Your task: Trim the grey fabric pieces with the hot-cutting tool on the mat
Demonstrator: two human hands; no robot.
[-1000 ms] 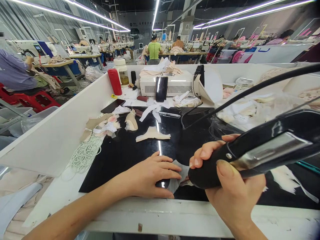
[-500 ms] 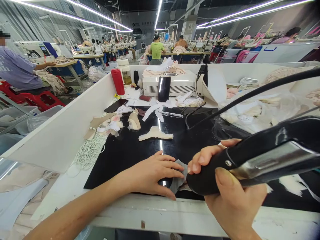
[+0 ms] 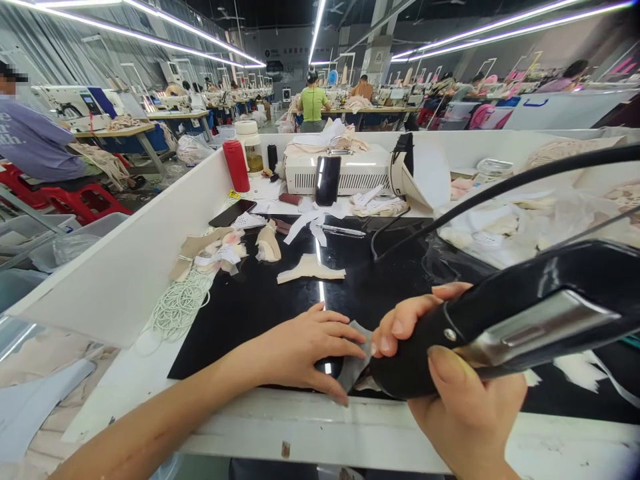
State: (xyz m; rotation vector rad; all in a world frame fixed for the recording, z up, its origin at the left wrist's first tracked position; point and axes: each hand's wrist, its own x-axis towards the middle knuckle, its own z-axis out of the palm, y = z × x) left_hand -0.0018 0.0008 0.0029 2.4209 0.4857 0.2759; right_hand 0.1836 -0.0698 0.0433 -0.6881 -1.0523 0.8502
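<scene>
My right hand [image 3: 463, 387] is wrapped round the handle of a large black tool [image 3: 530, 310] with a metal lever; its cable [image 3: 500, 190] arcs off to the upper right. The tool's rounded nose rests near the front edge of the black mat [image 3: 380, 287]. My left hand [image 3: 305, 350] lies flat on the mat, fingers stretched out, pressing a small grey fabric piece [image 3: 357, 357] just left of the tool's nose. The fabric's far side is hidden by the tool.
A beige fabric cut-out [image 3: 310, 269] lies mid-mat. A coil of white cord [image 3: 175, 307] and fabric bundles [image 3: 215, 253] sit at the left. At the back stand a white machine [image 3: 350, 170], a red bottle [image 3: 236, 165] and a phone [image 3: 233, 213]. White partition walls [image 3: 135, 253] enclose the bench. Other workers sit beyond.
The view has shifted slightly. My right hand has brought the tool's nose a little lower and closer to the fabric piece; my left hand keeps holding the fabric at the mat's front edge.
</scene>
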